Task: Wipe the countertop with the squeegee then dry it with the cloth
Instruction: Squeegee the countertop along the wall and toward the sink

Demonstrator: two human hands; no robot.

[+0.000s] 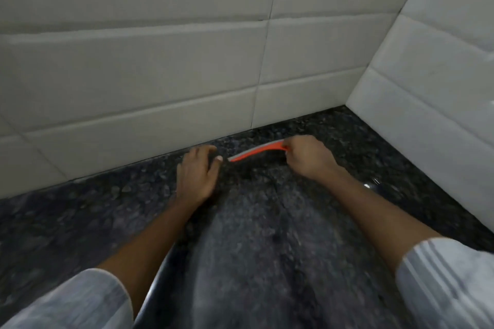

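Note:
An orange squeegee (254,152) with a grey blade lies across the dark speckled countertop (267,235), close to the back wall. My right hand (307,157) grips its right end with curled fingers. My left hand (199,172) rests flat on the counter just left of the blade's free tip, thumb close to it. No cloth is in view.
Pale tiled walls (160,75) meet the counter at the back and on the right (427,88), forming a corner at the far right. A small shiny glint (370,184) sits on the counter by the right wall. Bare dark stone stretches toward me.

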